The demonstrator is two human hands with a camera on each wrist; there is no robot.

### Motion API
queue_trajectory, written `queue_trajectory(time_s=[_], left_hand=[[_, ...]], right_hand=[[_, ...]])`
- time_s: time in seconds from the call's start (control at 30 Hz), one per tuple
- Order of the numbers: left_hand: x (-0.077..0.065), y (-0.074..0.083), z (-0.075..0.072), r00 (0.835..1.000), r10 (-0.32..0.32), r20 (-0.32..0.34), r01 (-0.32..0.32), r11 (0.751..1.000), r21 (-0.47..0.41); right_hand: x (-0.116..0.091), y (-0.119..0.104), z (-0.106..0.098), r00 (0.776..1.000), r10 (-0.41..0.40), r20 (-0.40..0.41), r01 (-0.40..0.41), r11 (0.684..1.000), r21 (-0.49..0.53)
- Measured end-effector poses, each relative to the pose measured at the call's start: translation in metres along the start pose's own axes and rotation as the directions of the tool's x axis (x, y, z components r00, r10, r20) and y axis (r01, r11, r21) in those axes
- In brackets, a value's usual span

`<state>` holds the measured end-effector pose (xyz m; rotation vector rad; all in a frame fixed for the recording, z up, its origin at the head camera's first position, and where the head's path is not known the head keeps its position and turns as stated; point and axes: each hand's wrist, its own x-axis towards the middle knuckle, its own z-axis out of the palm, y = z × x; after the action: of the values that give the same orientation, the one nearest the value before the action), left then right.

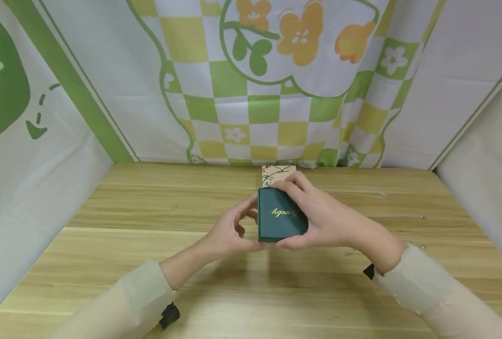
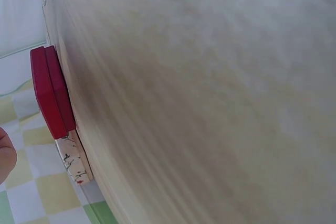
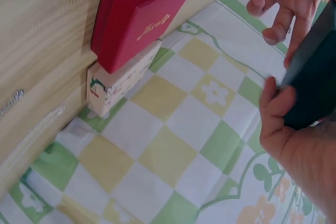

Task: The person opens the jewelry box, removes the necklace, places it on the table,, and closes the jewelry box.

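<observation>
A dark green jewelry box [image 1: 278, 221] with gold lettering is raised over the table. My right hand [image 1: 331, 219] grips it from the right, fingers over the far edge and thumb at the near edge. On the other side my left hand [image 1: 227, 233] holds its left end between forefinger and thumb, the other fingers loosely bent. In the right wrist view the green box [image 3: 315, 74] appears dark between both hands. A red jewelry box [image 3: 142, 19] lies on the table beyond, hidden from the head view by the green one.
A cream patterned box [image 1: 274, 173] sits at the table's back edge, against the checkered curtain [image 1: 263, 127], touching the red box. Several thin silver chains, among them a necklace [image 1: 397, 217], lie on the wooden table [image 1: 128, 212] at the right.
</observation>
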<state>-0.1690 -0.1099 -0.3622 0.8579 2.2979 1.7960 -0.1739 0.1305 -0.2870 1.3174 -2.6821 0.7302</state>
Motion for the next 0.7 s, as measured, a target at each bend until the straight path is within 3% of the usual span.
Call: queue_trajectory(time_s=[0.23,0.37,0.43,0.5,0.6,0.7], left_hand=[[-0.001,0.002,0.002,1.0,0.006,0.011,-0.007,1.0,0.027],[-0.003,0.003,0.002,1.0,0.008,0.005,-0.008,0.999,0.043],[-0.003,0.003,0.001,1.0,0.002,-0.005,-0.002,0.999,0.037],[-0.002,0.004,0.0,1.0,-0.008,-0.018,0.009,0.999,0.031],[-0.001,0.004,-0.001,0.999,-0.024,-0.039,0.025,0.999,0.031],[0.0,0.003,-0.002,0.998,-0.031,-0.049,0.033,0.998,0.047]], right_hand=[[-0.005,0.001,0.0,0.998,0.028,0.059,-0.033,0.996,0.088],[-0.01,0.006,-0.001,0.998,0.019,0.061,-0.033,0.969,0.245],[-0.014,0.012,-0.001,0.998,0.048,0.04,-0.06,0.923,0.38],[-0.019,0.018,-0.003,0.992,0.116,0.043,-0.122,0.853,0.508],[-0.025,0.026,-0.005,0.966,0.228,0.121,-0.25,0.71,0.658],[-0.03,0.03,-0.005,0.934,0.267,0.235,-0.351,0.578,0.737]])
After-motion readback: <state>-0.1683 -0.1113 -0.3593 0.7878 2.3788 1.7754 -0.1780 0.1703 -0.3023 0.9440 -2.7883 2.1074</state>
